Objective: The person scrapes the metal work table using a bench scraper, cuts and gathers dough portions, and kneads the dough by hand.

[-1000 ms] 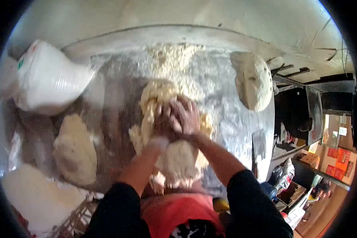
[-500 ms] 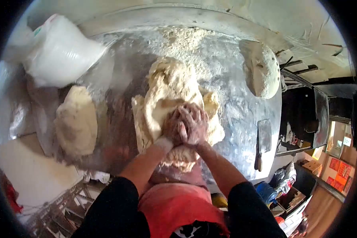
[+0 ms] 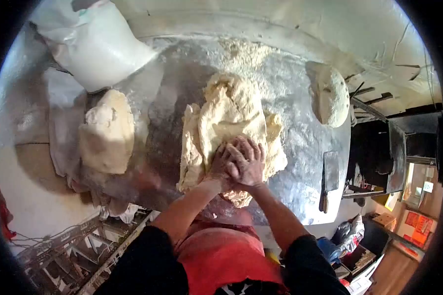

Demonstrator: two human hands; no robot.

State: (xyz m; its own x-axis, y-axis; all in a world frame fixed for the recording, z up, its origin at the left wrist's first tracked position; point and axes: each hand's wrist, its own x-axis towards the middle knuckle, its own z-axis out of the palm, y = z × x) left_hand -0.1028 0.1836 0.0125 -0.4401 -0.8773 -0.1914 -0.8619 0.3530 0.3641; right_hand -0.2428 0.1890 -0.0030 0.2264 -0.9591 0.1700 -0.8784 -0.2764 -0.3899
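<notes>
A large, rough mass of pale dough (image 3: 234, 110) lies on the floured metal table (image 3: 165, 98). Both hands press on its near part, one against the other. My right hand (image 3: 250, 161) lies partly over my left hand (image 3: 222, 164), and its fingers are wrapped over the left hand's fingers. Folded flaps of dough show on both sides of the hands, and a small lump sticks out below the wrists. What the left palm touches is hidden, though dough surrounds it.
A white sack (image 3: 101, 46) stands at the back left, above a second dough piece (image 3: 108, 132). Another floured dough piece (image 3: 332, 96) sits at the right edge. A scraper or cleaver (image 3: 331, 172) lies near the right front edge. Shelves (image 3: 374, 157) stand beyond.
From the far part of the dough, both hands have come down to its near part, leaving the far part uncovered. The view has shifted, so the sack and table appear further right.
</notes>
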